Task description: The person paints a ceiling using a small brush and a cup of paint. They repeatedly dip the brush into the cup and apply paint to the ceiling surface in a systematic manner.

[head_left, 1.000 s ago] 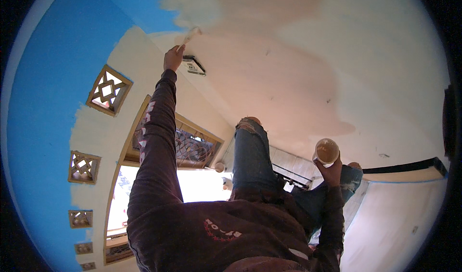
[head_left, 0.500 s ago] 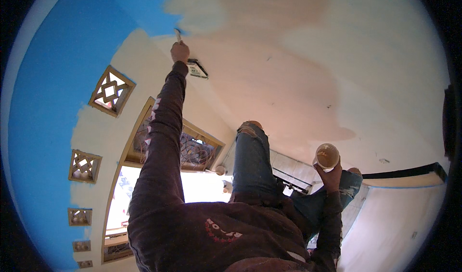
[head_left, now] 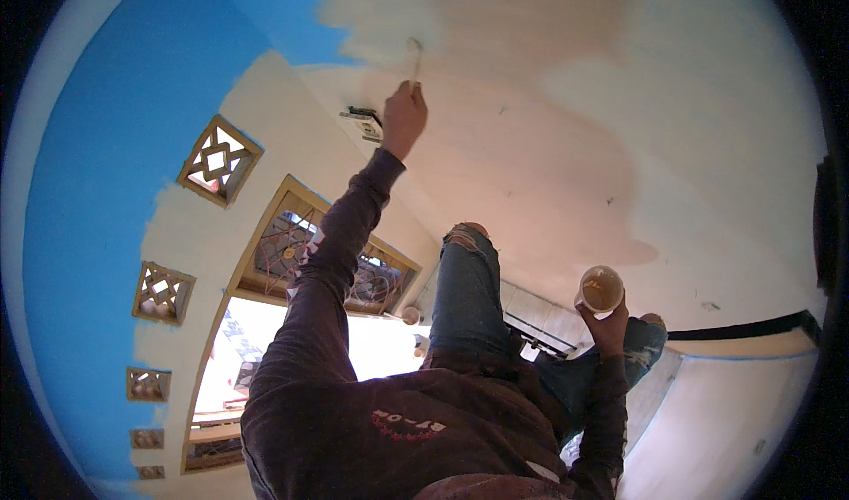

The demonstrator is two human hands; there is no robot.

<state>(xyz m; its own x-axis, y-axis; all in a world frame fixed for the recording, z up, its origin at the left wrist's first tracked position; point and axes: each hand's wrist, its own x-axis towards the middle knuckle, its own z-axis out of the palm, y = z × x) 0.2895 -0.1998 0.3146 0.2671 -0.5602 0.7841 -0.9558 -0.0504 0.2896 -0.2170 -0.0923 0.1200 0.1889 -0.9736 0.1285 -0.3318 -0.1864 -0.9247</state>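
**Patchy wall [head_left: 575, 146] ahead, cup [head_left: 601, 292] and brush [head_left: 416, 56] both in hand!**

Pink and cream blotches spread right across the patchy wall in front of me, with blue at its upper left. Left of it runs the side wall [head_left: 80, 199], blue giving way to cream along a ragged edge. There's the grilled window [head_left: 276, 248] set in it, and five lattice vents [head_left: 164, 293] in a row.

Now my hands: the right hand [head_left: 607, 328] is wrapped round the cup by my right knee [head_left: 646, 336], its smeared inside facing me. A small white-and-black box [head_left: 365, 127] sits near the corner where the walls meet. Just right of it, my left hand [head_left: 405, 120] grips the brush by its handle, head up, near the blue's lower edge; whether its bristles touch, I can't tell.
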